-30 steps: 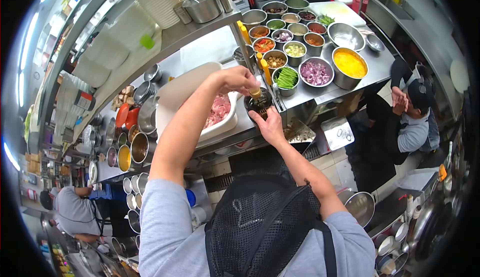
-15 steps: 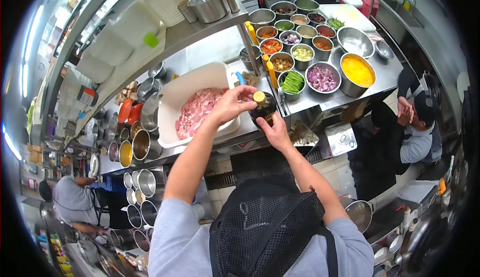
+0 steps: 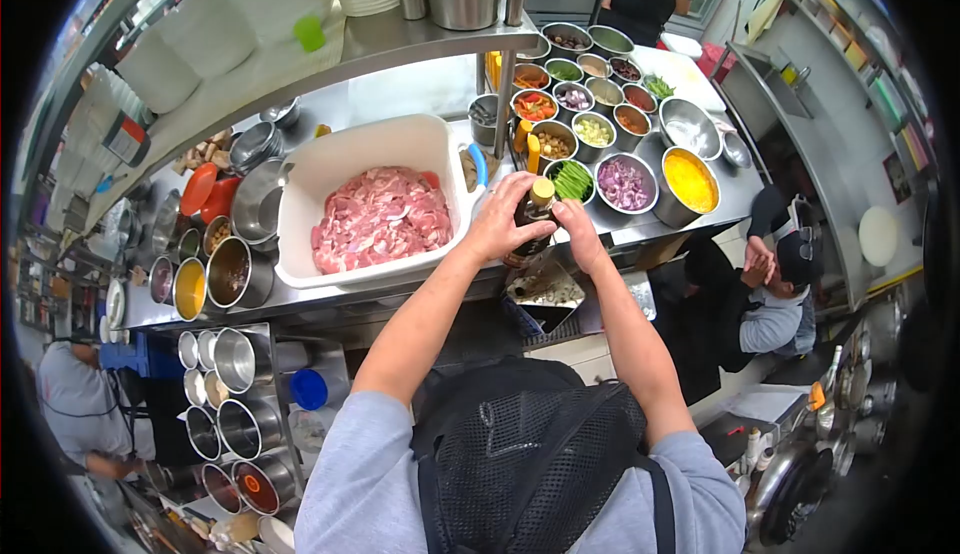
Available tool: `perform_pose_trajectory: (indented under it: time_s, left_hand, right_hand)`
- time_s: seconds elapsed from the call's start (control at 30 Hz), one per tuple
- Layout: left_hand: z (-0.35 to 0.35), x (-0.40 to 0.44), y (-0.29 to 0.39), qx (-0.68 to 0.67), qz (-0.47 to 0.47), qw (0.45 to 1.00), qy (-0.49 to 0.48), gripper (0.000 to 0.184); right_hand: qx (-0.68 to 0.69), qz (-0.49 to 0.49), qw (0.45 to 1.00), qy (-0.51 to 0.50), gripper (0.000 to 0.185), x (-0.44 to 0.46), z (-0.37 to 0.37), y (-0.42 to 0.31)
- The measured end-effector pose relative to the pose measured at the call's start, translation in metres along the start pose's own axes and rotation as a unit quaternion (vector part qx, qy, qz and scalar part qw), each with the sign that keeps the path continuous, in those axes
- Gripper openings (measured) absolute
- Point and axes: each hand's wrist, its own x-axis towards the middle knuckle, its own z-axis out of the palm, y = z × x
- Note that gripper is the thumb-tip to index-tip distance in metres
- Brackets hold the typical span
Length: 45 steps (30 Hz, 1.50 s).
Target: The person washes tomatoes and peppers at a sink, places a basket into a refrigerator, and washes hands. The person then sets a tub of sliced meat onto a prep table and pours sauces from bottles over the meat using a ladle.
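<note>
Gripping dark bottle (image 3: pixel 534 211), yellow cap (image 3: pixel 543 186) up, between hands: my left hand (image 3: pixel 499 220) half-curled round it, right hand (image 3: pixel 582 236) closed against other side.

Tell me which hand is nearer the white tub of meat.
Left: the left hand is beside the right end of the white tub, on the dark bottle; the right hand is across the bottle, farther off.

White tub (image 3: pixel 335 164): one. Bottle (image 3: pixel 530 212): one. Other people (image 3: pixel 772 316): three, apparently.

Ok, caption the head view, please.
Left hand and right hand on a dark bottle beside a white tub of raw meat.
</note>
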Motion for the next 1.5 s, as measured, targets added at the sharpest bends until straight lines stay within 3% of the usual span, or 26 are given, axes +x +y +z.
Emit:
perform_pose_trajectory:
  time_s: [0.03,0.1,0.13,0.17,0.23,0.37,0.43,0.5,0.6,0.7,0.77,0.83,0.9,0.97,1.03,1.13,1.17,1.23,1.3,1.33,1.37,1.4,1.43,1.5]
  left_hand:
    - [0.001,0.0,0.004,0.053,-0.006,0.998,0.026,0.078]
    - [0.011,-0.004,0.007,0.098,-0.012,0.994,0.05,0.079]
    - [0.019,-0.005,0.006,0.132,-0.042,0.987,0.086,0.081]
    - [0.026,-0.005,0.006,0.165,-0.073,0.976,0.121,0.084]
    - [0.028,-0.006,0.009,0.163,-0.104,0.975,0.108,0.089]
    - [0.019,-0.014,0.002,0.181,-0.054,0.977,0.099,0.098]
    - [0.015,-0.014,-0.009,-0.009,0.012,0.998,0.053,0.102]
    - [0.014,-0.023,-0.003,0.002,0.005,0.999,0.04,0.112]
    - [0.011,-0.038,0.025,0.123,-0.115,0.985,0.029,0.125]
    - [0.0,-0.042,0.021,0.087,-0.13,0.987,0.028,0.122]
    - [-0.009,-0.035,0.012,0.096,-0.131,0.987,-0.013,0.121]
    - [-0.003,-0.025,-0.005,0.05,0.026,0.998,0.023,0.121]
    - [0.005,-0.025,-0.007,-0.016,0.018,1.0,0.012,0.115]
    - [0.014,-0.028,0.0,0.079,-0.032,0.994,0.066,0.108]
    - [0.01,-0.026,0.012,0.07,-0.068,0.993,0.065,0.102]
    - [-0.015,-0.023,0.023,0.115,-0.135,0.984,-0.031,0.104]
    - [-0.014,-0.024,0.016,0.113,-0.135,0.984,-0.032,0.104]
    - [-0.015,-0.024,0.007,-0.03,-0.105,0.994,-0.03,0.107]
    - [-0.006,-0.031,0.014,0.014,-0.104,0.994,-0.011,0.106]
    - [0.001,-0.034,0.02,0.045,-0.134,0.99,0.027,0.103]
    - [0.008,-0.037,0.027,0.076,-0.164,0.982,0.064,0.1]
    - [0.023,-0.044,0.025,0.08,-0.123,0.978,0.148,0.088]
    - [0.029,-0.046,0.031,0.081,-0.123,0.978,0.148,0.088]
    - [0.035,-0.051,0.038,-0.038,-0.222,0.967,0.116,0.078]
  right_hand:
    - [-0.009,0.001,1.0,0.0,0.043,-0.005,-0.001,-0.016]
    - [-0.132,-0.018,0.982,0.135,0.044,-0.021,0.006,-0.067]
    - [-0.093,-0.027,0.984,0.151,0.046,-0.021,0.006,-0.086]
    - [-0.099,-0.025,0.983,0.153,0.046,-0.022,0.007,-0.104]
    - [-0.049,-0.026,0.997,0.053,0.053,-0.021,0.012,-0.135]
    - [-0.188,-0.044,0.976,0.103,0.049,-0.013,0.026,-0.142]
    - [-0.177,-0.039,0.977,0.114,0.046,-0.01,0.03,-0.141]
    - [-0.187,-0.037,0.976,0.107,0.044,-0.007,0.026,-0.135]
    - [-0.117,-0.047,0.989,0.073,0.044,-0.007,0.022,-0.12]
    - [-0.069,-0.086,0.993,0.038,0.044,-0.007,0.014,-0.114]
    - [-0.318,-0.211,0.922,0.06,0.044,-0.009,0.01,-0.129]
    - [-0.339,-0.2,0.917,0.057,0.049,-0.012,0.018,-0.136]
    - [-0.252,-0.074,0.961,0.084,0.046,-0.017,0.032,-0.151]
    - [-0.257,-0.096,0.954,0.124,0.045,-0.014,0.038,-0.143]
    - [-0.272,-0.097,0.95,0.12,0.046,-0.012,0.039,-0.144]
    - [-0.254,-0.104,0.961,0.042,0.042,-0.009,0.019,-0.148]
    - [-0.228,-0.108,0.968,-0.013,0.041,-0.007,0.013,-0.148]
    - [-0.217,-0.074,0.972,-0.048,0.04,-0.006,0.008,-0.161]
    - [-0.216,-0.064,0.972,-0.067,0.04,-0.003,0.005,-0.162]
    - [-0.251,-0.172,0.952,-0.026,0.038,-0.003,0.01,-0.156]
    - [-0.252,-0.174,0.952,-0.025,0.038,-0.005,0.012,-0.15]
    - [-0.276,-0.167,0.946,0.018,0.037,-0.009,0.014,-0.146]
    - [-0.299,-0.16,0.939,0.062,0.037,-0.01,0.016,-0.142]
    - [-0.283,-0.166,0.941,0.084,0.036,-0.01,0.021,-0.14]
